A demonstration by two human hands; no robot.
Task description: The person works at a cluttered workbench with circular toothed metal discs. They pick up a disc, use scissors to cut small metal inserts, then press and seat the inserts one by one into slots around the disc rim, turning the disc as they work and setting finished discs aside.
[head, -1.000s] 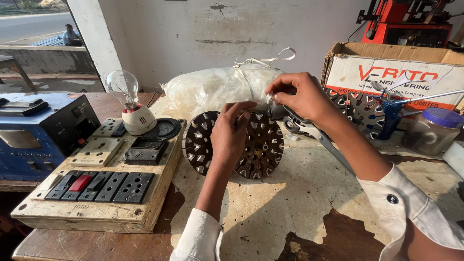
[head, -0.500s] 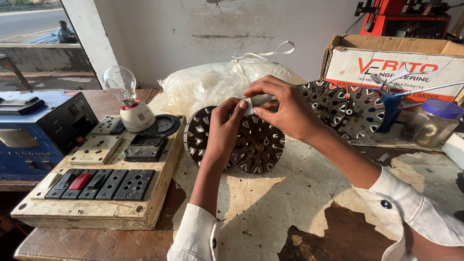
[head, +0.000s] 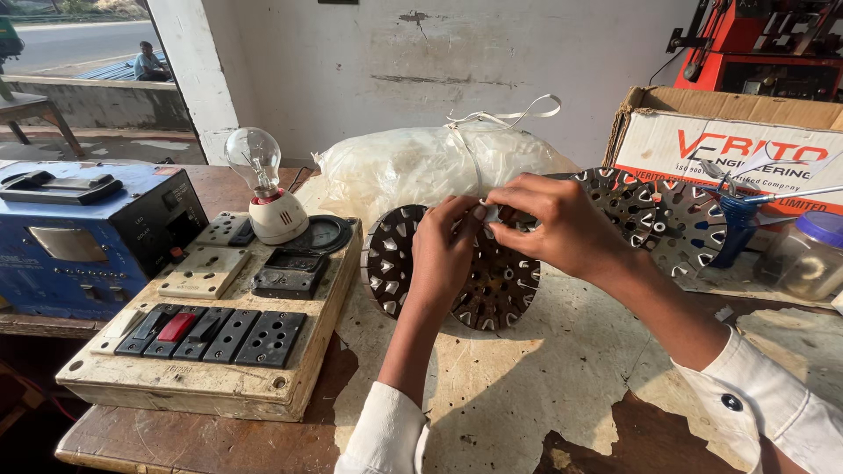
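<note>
- Over the middle of the paper-covered bench [head: 562, 395], both hands meet at the upper rim of a slotted motor stator core [head: 457, 272], which stands tilted on edge just in front of a plastic bag [head: 430, 162].
- The left hand [head: 443, 254] lies curled over the face of the core, fingers bent against the laminations, thumb and forefinger closed on a small pale strip [head: 490, 213].
- The right hand [head: 553, 224] pinches the same strip from the other side with nearly closed fingertips; what lies beneath the knuckles is hidden.
- To do this well, I judge the strip should stay square to the slot mouth, the left hand steadying the disc so it cannot roll while the right feeds in short, light pushes; forcing it would likely crease it.
- The core is dark, stacked sheet steel, round, with wedge-shaped slots showing pale lining around the rim; the edges look sharp.
- More stator cores [head: 650, 215] lean against a cardboard box [head: 729, 140] to the right, near a clear jar [head: 803, 254] with a blue lid.
- Left of the work sits a wooden switchboard [head: 211, 369] with dark rocker switches and sockets, a clear glass bulb [head: 255, 158] in a white holder, and a scuffed blue metal box [head: 88, 237].
</note>
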